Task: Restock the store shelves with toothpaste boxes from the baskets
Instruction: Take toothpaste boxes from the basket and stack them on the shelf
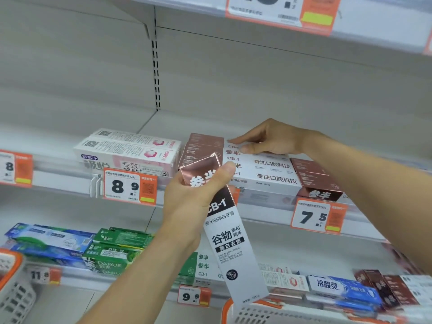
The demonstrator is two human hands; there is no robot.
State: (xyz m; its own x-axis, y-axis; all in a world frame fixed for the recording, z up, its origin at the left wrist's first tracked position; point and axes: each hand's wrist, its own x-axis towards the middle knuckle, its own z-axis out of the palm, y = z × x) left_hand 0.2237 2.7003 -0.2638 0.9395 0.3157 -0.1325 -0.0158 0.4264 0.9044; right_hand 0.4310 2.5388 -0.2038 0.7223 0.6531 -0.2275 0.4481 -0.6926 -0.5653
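My left hand (194,195) grips a white and rose-brown toothpaste box (228,239) near its top end, holding it nearly upright in front of the middle shelf (264,206). My right hand (268,139) rests with straight fingers on top of a stack of matching white and brown boxes (264,171) lying on that shelf. The stack's far side is hidden behind my right hand.
White and pink boxes (131,148) lie left of the stack. Price tags (129,187) line the shelf edges. The lower shelf holds green boxes (117,249), blue boxes (49,239) and brown ones (388,288). Orange-rimmed baskets sit at bottom left (14,288) and bottom centre (257,312).
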